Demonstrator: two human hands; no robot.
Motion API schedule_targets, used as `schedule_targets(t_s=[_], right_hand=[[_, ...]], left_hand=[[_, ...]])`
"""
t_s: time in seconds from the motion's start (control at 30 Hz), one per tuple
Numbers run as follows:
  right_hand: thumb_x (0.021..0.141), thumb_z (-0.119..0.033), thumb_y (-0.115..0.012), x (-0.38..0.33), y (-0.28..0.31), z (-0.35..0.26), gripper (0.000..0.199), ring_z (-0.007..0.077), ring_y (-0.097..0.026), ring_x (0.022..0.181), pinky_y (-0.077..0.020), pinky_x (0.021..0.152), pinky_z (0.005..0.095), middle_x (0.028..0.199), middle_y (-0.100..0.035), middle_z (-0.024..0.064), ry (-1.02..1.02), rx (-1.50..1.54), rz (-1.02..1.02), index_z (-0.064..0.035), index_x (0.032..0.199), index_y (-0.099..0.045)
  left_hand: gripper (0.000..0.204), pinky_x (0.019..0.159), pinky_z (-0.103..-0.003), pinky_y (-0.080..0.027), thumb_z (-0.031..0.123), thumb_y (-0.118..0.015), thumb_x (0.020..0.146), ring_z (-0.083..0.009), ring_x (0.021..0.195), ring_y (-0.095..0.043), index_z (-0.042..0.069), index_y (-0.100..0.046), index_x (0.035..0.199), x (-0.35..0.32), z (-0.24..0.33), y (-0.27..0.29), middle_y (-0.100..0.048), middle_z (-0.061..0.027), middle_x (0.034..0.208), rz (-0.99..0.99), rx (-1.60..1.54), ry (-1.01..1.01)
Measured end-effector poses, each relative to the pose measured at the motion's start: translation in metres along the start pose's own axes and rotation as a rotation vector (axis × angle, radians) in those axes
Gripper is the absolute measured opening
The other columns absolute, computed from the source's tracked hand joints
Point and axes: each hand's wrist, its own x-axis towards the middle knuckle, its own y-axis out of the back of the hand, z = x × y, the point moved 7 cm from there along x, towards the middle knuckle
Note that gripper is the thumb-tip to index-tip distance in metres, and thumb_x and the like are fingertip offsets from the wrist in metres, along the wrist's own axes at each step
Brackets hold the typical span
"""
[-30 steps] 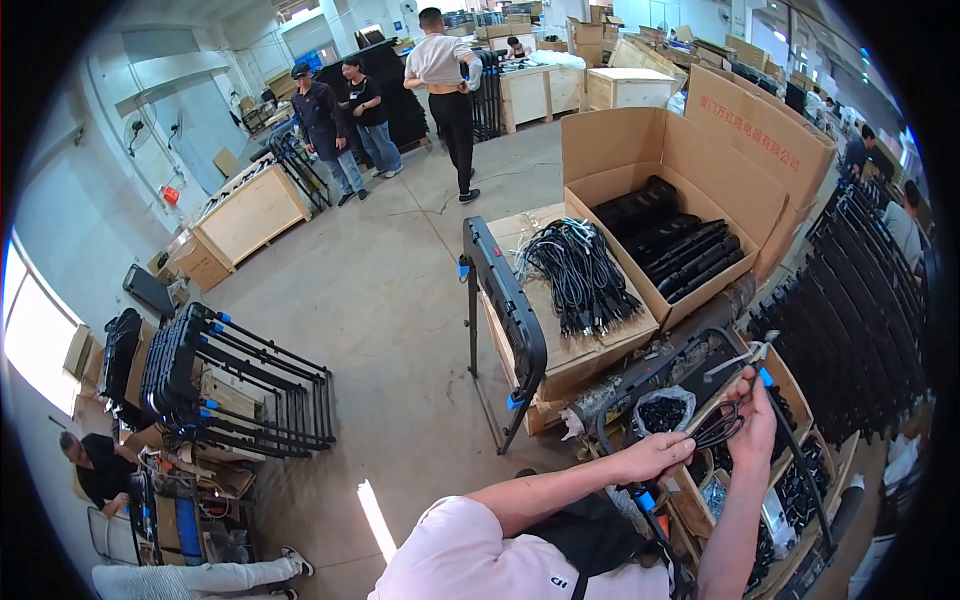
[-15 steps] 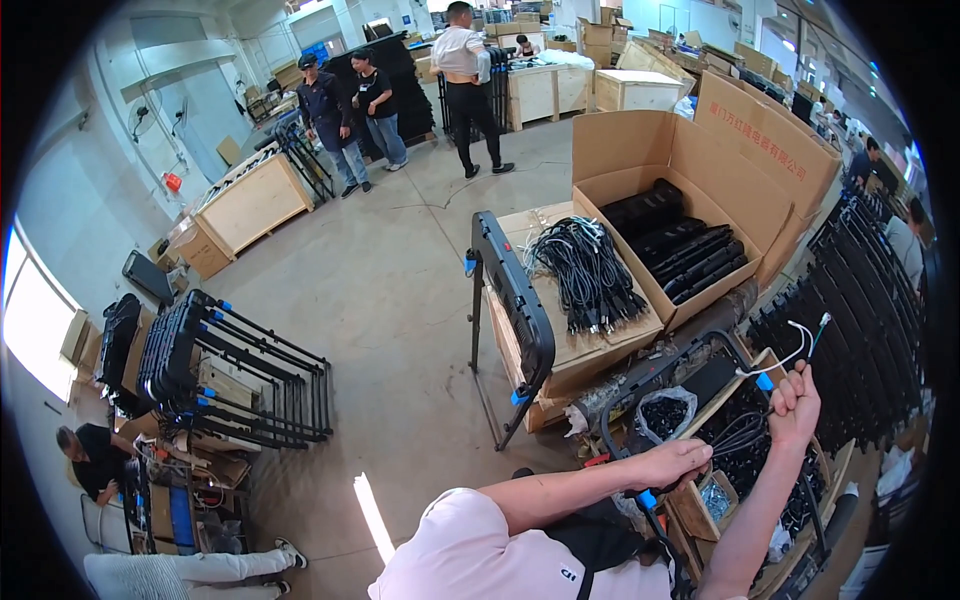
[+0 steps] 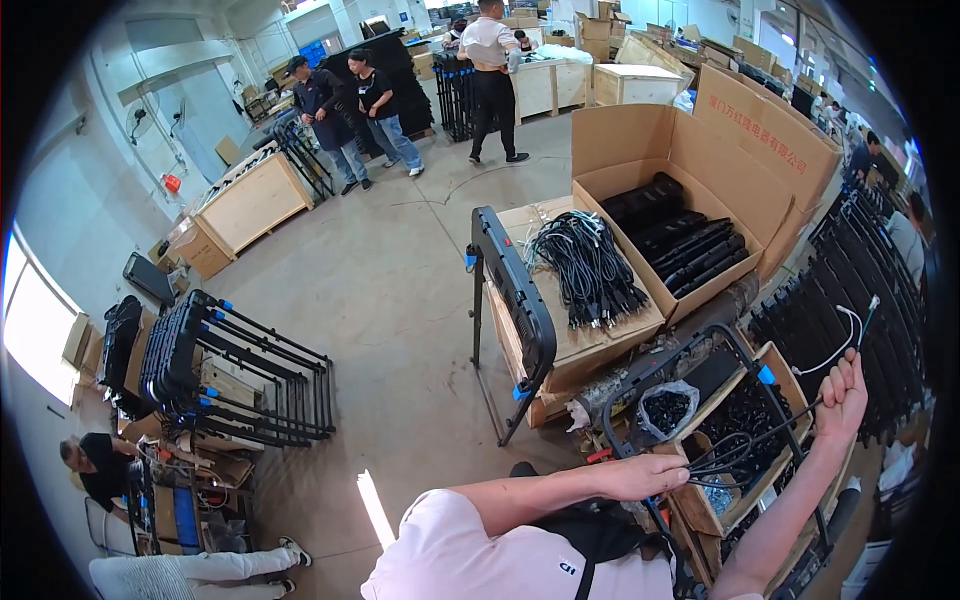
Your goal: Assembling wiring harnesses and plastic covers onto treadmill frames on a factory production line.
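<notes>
A black cable (image 3: 768, 433) runs between my two hands. My left hand (image 3: 650, 477) is closed on its looped part, with loose loops sticking out past the fingers. Farther right, my right hand (image 3: 842, 396) grips the same cable near its end. Beyond those fingers, thin white wires (image 3: 851, 318) and a small pale connector stick out. Below the cable are a wooden parts bin (image 3: 712, 440) with black pieces and a clear plastic bag (image 3: 668, 408) of dark small parts. A black tubular frame with blue clips (image 3: 766, 374) stands around the bin.
A bundle of black cables (image 3: 590, 262) lies on a cardboard-topped crate, beside an open carton (image 3: 590, 150) of black parts. A black panel on legs (image 3: 512, 290) stands at the crate's left. Stacked frames (image 3: 240, 370) stand left; dark frames (image 3: 850, 310) line the right. Several people are around.
My right hand has moved right and slightly down, drawing the cable out longer between my hands. My left hand has shifted slightly left and down. A person at the back has moved right.
</notes>
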Motion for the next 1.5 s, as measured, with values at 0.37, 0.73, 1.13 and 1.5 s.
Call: schedule_targets(t_s=[0.37,0.73,1.13,1.5], right_hand=[[0.115,-0.028,-0.043,-0.068,-0.084,0.035,0.027,0.0013,-0.029,0.046,-0.0254,0.039,0.0203,0.067,-0.035,-0.0072,0.003,-0.287,-0.085,-0.0069,0.109,-0.058],[0.115,-0.032,-0.041,-0.071,-0.093,0.064,0.033,0.0031,-0.025,0.047,-0.025,0.043,0.0227,0.064,-0.03,-0.0068,0.026,-0.221,-0.002,-0.0062,0.124,-0.061],[0.113,-0.027,-0.048,-0.051,-0.03,0.05,0.031,0.0053,-0.017,0.044,-0.0158,0.037,0.026,0.061,-0.025,-0.0071,0.092,0.056,0.23,-0.0024,0.12,-0.065],[0.112,-0.031,-0.049,-0.112,-0.138,0.12,0.033,0.0043,-0.027,0.045,-0.0225,0.039,0.0233,0.061,-0.032,-0.0084,-0.133,-0.234,-0.11,-0.0013,0.112,-0.063]], left_hand=[[0.038,0.077,-0.033,-0.046,0.042,-0.045,0.112,-0.0141,0.087,-0.055,0.006,-0.05,0.101,-0.027,-0.042,0.002,-0.056,-0.0034,0.089,-0.068,-0.053,0.062],[0.059,0.05,-0.03,-0.046,0.057,-0.043,0.109,-0.0111,0.054,-0.055,0.007,-0.049,0.079,0.002,-0.014,-0.023,-0.054,-0.0004,0.063,-0.132,-0.228,-0.108],[0.062,0.065,-0.034,-0.049,0.058,-0.039,0.11,-0.0137,0.065,-0.054,0.008,-0.051,0.075,-0.034,-0.012,0.006,-0.056,-0.0033,0.068,-0.188,-0.418,0.092],[0.045,0.097,-0.034,-0.049,0.039,-0.061,0.105,-0.0167,0.108,-0.06,0.002,-0.061,0.131,-0.072,-0.066,0.05,-0.063,-0.0078,0.116,-0.029,-0.146,0.036]])
